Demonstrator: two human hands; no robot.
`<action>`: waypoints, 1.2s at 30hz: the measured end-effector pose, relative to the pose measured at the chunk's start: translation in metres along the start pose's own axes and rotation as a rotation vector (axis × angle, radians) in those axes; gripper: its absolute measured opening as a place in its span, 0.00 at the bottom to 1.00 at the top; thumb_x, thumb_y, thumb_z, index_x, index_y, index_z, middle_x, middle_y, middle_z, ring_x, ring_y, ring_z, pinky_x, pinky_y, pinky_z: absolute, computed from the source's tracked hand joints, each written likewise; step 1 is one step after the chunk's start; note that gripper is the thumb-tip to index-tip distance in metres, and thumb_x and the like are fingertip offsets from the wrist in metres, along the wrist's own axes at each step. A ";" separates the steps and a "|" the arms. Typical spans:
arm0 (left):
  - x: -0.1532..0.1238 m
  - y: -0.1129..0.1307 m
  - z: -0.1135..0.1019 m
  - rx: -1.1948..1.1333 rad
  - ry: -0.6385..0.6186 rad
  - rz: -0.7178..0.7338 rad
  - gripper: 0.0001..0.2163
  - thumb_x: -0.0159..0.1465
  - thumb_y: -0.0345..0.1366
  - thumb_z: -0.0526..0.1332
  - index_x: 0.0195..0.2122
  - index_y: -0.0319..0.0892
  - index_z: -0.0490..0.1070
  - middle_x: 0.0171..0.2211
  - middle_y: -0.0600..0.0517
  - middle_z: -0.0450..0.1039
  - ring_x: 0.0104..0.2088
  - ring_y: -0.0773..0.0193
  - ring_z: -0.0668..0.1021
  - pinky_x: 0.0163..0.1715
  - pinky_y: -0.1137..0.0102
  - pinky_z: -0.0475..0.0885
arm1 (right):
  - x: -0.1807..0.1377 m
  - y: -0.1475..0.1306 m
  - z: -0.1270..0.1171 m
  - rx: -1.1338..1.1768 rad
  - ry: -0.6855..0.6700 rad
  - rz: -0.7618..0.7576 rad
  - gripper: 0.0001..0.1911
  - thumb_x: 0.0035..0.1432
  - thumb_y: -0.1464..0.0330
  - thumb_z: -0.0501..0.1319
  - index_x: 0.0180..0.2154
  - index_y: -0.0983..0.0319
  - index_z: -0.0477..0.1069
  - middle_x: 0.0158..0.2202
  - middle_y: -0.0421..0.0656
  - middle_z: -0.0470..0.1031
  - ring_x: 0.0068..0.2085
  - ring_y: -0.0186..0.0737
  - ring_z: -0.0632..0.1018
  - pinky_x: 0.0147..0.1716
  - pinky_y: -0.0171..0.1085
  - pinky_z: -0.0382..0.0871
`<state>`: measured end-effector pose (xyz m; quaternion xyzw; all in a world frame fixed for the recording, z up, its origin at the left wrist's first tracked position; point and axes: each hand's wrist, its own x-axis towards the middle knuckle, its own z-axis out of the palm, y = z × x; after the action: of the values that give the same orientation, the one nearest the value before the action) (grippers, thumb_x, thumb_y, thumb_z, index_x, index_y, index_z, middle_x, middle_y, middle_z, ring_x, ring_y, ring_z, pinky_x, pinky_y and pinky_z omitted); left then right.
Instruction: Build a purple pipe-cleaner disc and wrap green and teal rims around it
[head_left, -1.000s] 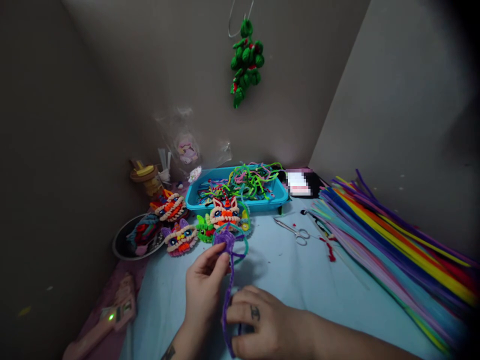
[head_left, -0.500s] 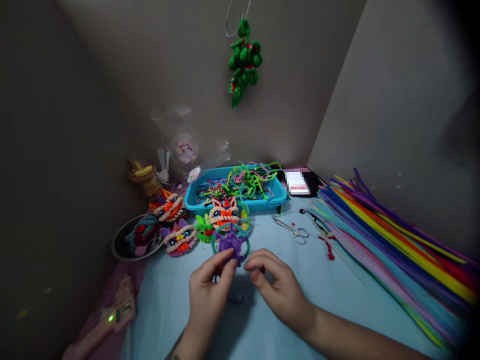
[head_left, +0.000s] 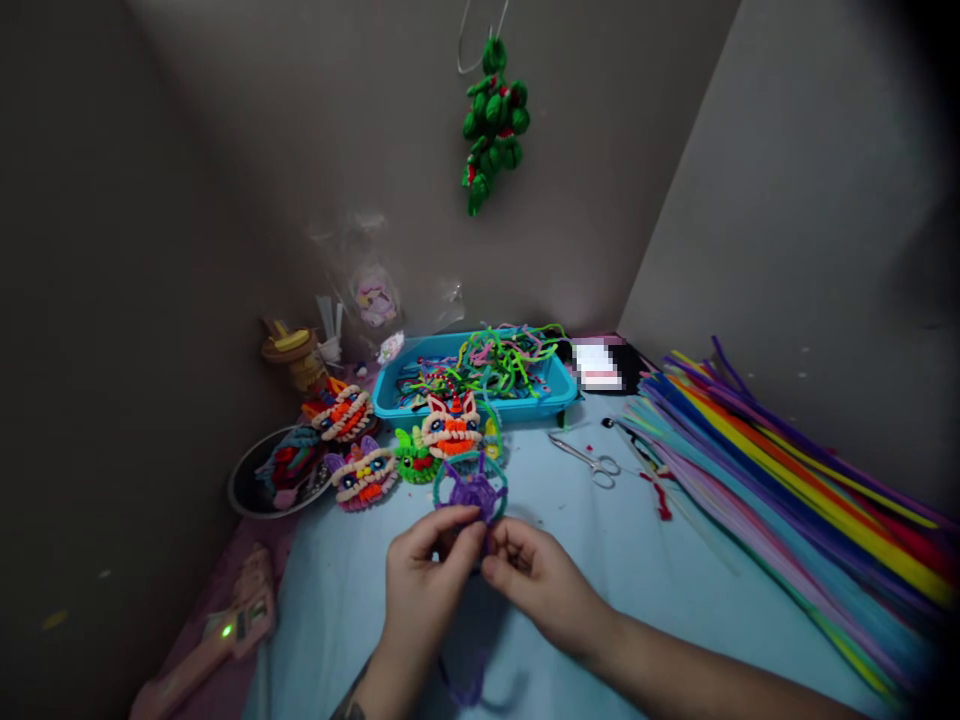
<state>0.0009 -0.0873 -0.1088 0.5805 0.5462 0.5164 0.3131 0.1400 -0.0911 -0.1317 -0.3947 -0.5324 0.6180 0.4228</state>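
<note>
A purple pipe-cleaner piece (head_left: 474,488), woven like a small wheel with a teal ring (head_left: 504,487) around it, is held up over the middle of the table. My left hand (head_left: 431,565) pinches its lower edge between thumb and fingers. At the lower right of the same piece, my right hand (head_left: 538,578) is closed, its fingertips on a purple strand. A loose purple pipe cleaner (head_left: 466,694) hangs below my hands. Just behind stand pipe-cleaner animal faces: an orange and cream one (head_left: 452,430), a green one (head_left: 415,458) and a purple-eared one (head_left: 364,475).
A blue basket (head_left: 480,410) of pipe-cleaner scraps stands at the back. Scissors (head_left: 592,462) lie to the right, beside a large bundle of coloured pipe cleaners (head_left: 787,490). At left are a metal bowl (head_left: 244,490) and a pink glue gun (head_left: 240,620). A green ornament (head_left: 495,125) hangs on the wall.
My right hand has moved left and closed at the purple piece, where it was apart from it before. A purple strand now shows hanging below. The view has shifted slightly.
</note>
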 end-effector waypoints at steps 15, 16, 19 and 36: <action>0.005 0.001 -0.001 0.146 -0.099 0.120 0.05 0.55 0.31 0.62 0.29 0.40 0.78 0.19 0.55 0.72 0.16 0.72 0.65 0.17 0.77 0.61 | 0.003 -0.009 -0.017 -0.235 0.190 -0.077 0.09 0.61 0.63 0.53 0.30 0.60 0.61 0.22 0.35 0.64 0.24 0.33 0.67 0.25 0.32 0.59; 0.005 0.001 -0.001 0.142 -0.104 0.094 0.05 0.55 0.32 0.62 0.29 0.40 0.78 0.18 0.55 0.70 0.16 0.72 0.64 0.17 0.77 0.60 | 0.004 -0.009 -0.019 -0.306 0.222 -0.127 0.08 0.61 0.65 0.53 0.30 0.60 0.62 0.23 0.36 0.64 0.25 0.33 0.67 0.25 0.32 0.60; 0.004 0.000 -0.001 0.113 -0.118 0.007 0.06 0.55 0.35 0.62 0.30 0.39 0.78 0.16 0.57 0.65 0.17 0.71 0.63 0.18 0.76 0.59 | 0.006 -0.011 -0.026 -0.495 0.291 -0.316 0.05 0.60 0.69 0.55 0.31 0.61 0.65 0.27 0.39 0.68 0.30 0.36 0.70 0.30 0.33 0.63; 0.009 0.001 -0.001 -0.059 -0.236 -0.192 0.10 0.52 0.37 0.64 0.33 0.39 0.72 0.17 0.60 0.58 0.19 0.71 0.58 0.19 0.75 0.52 | 0.011 -0.025 -0.029 -0.460 0.222 -0.269 0.08 0.58 0.72 0.57 0.27 0.61 0.72 0.27 0.40 0.68 0.31 0.35 0.71 0.31 0.33 0.64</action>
<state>-0.0008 -0.0793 -0.1056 0.5727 0.5434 0.4281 0.4399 0.1661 -0.0697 -0.1104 -0.4713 -0.6568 0.3724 0.4558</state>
